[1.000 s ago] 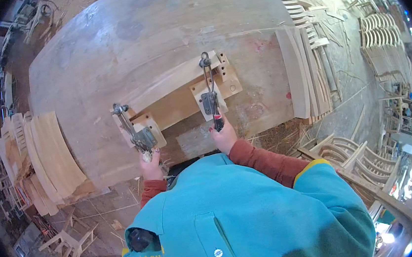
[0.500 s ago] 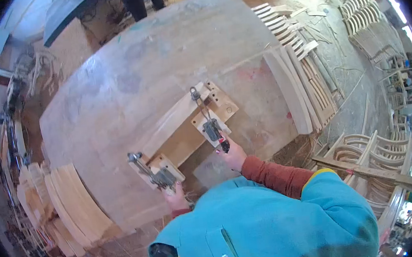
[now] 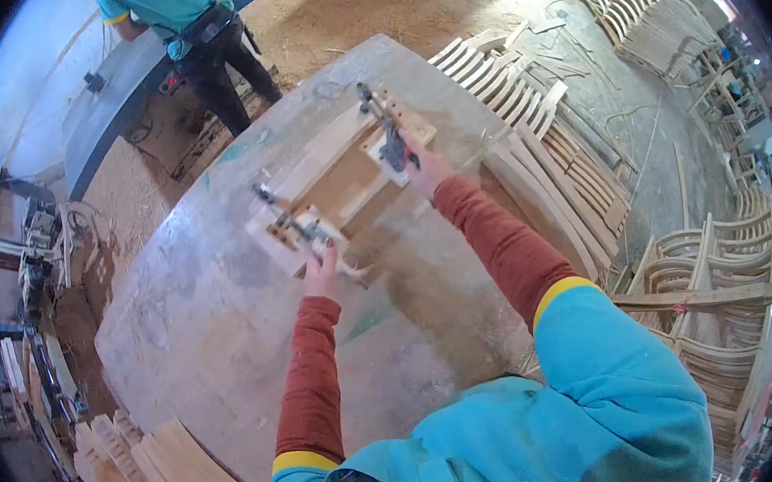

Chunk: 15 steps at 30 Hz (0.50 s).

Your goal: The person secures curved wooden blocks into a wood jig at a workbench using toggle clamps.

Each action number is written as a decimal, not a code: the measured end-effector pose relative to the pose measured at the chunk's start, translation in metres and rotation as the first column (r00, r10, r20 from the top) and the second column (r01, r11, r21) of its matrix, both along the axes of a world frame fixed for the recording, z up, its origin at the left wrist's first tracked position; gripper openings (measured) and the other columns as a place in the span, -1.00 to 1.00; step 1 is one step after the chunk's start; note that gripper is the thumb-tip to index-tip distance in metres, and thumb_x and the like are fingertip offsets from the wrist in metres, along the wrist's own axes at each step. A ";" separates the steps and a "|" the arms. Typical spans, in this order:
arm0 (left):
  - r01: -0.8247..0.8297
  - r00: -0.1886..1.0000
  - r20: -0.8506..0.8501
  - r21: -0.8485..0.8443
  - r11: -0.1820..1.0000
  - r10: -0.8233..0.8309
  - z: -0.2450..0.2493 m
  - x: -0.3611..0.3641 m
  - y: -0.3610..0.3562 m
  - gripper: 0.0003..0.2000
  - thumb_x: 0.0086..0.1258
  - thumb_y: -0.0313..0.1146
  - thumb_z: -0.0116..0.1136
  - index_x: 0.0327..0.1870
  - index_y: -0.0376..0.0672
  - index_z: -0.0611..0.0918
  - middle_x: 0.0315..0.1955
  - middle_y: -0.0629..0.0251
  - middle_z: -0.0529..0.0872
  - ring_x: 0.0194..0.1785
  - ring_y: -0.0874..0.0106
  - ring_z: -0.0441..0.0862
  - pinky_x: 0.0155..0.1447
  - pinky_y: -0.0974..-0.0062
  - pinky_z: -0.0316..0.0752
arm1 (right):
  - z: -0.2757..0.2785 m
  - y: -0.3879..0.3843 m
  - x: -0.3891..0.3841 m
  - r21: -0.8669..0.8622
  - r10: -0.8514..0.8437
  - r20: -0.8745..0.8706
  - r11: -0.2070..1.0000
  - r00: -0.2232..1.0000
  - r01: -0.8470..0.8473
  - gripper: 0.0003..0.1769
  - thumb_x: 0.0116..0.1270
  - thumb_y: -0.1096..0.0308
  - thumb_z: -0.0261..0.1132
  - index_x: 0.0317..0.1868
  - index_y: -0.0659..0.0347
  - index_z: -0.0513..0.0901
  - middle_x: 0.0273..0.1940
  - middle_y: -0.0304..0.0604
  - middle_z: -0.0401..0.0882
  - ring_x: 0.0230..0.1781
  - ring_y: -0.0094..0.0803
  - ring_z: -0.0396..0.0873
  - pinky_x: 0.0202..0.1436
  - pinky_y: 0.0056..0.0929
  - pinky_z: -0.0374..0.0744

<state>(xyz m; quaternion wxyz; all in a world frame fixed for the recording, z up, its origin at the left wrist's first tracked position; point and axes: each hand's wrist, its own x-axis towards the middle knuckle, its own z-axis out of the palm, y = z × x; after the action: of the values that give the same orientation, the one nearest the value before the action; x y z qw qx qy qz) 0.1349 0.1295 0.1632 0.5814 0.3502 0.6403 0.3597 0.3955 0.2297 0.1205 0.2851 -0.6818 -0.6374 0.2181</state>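
Note:
On the big smooth tabletop [image 3: 208,323] lies a wooden jig [image 3: 340,190] with a metal toggle clamp at each end. My left hand [image 3: 321,268] is closed around the handle of the left toggle clamp [image 3: 289,220]. At the far right end, my right hand [image 3: 427,168] grips the red-and-black handle of the other toggle clamp [image 3: 390,134]. A pale wooden strip [image 3: 322,159] runs along the jig's far side, between the clamps. Both arms are stretched out forward.
Curved wooden slats [image 3: 544,189] are stacked along the table's right edge, and more curved boards [image 3: 194,464] at the lower left. Chair-like frames [image 3: 690,305] stand on the right. A person [image 3: 209,44] stands beside a machine [image 3: 108,110] beyond the table.
Both hands have pushed the jig away from my body, farther across the tabletop. My arms have gone from bent to extended, and the view has tilted up.

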 end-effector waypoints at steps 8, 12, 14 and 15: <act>0.208 0.970 -0.190 0.326 0.922 -0.152 -0.064 -0.052 -0.049 -0.45 0.28 -0.39 0.15 0.28 -0.32 0.31 0.17 0.04 0.44 0.26 0.28 0.37 0.30 0.41 0.23 | 0.024 0.092 0.093 -0.062 -0.179 0.277 0.977 0.944 0.204 -0.34 0.24 0.16 0.14 0.34 -0.48 0.15 -0.20 0.23 0.58 -0.20 0.13 0.58 -0.06 -0.08 0.53; 0.257 0.798 -0.595 0.198 0.946 -0.093 -0.064 -0.094 -0.149 -0.49 0.20 -0.45 0.14 0.21 -0.33 0.38 0.13 -0.02 0.46 0.23 0.13 0.38 0.29 0.32 0.26 | -0.005 0.122 0.121 0.026 -0.187 0.249 0.982 0.950 0.187 -0.29 0.23 0.15 0.15 0.36 -0.49 0.08 -0.21 0.20 0.59 -0.19 0.14 0.57 -0.04 -0.07 0.53; 0.244 0.748 -0.661 0.178 0.953 -0.068 -0.085 -0.113 -0.205 -0.40 0.16 -0.40 0.18 0.26 -0.33 0.31 0.18 -0.12 0.35 0.27 -0.01 0.28 0.32 0.21 0.20 | 0.003 0.120 0.114 0.017 -0.200 0.273 0.979 0.941 0.203 -0.26 0.23 0.14 0.15 0.38 -0.48 0.04 -0.24 0.17 0.61 -0.17 0.12 0.58 -0.01 -0.11 0.52; 0.243 0.684 -0.721 0.082 0.966 -0.111 -0.088 -0.117 -0.231 -0.36 0.16 -0.34 0.20 0.29 -0.32 0.27 0.22 -0.15 0.28 0.30 -0.05 0.22 0.33 0.17 0.16 | -0.002 0.123 0.113 0.054 -0.233 0.294 0.972 0.927 0.227 -0.25 0.24 0.14 0.15 0.39 -0.44 0.01 -0.21 0.14 0.61 -0.14 0.07 0.57 0.02 -0.14 0.51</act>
<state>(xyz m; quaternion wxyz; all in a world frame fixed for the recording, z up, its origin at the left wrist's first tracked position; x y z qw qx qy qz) 0.0175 -0.1015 0.0753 0.2891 0.5706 0.7442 0.1921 0.5086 0.3527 0.1185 0.2155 -0.7740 -0.5910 0.0715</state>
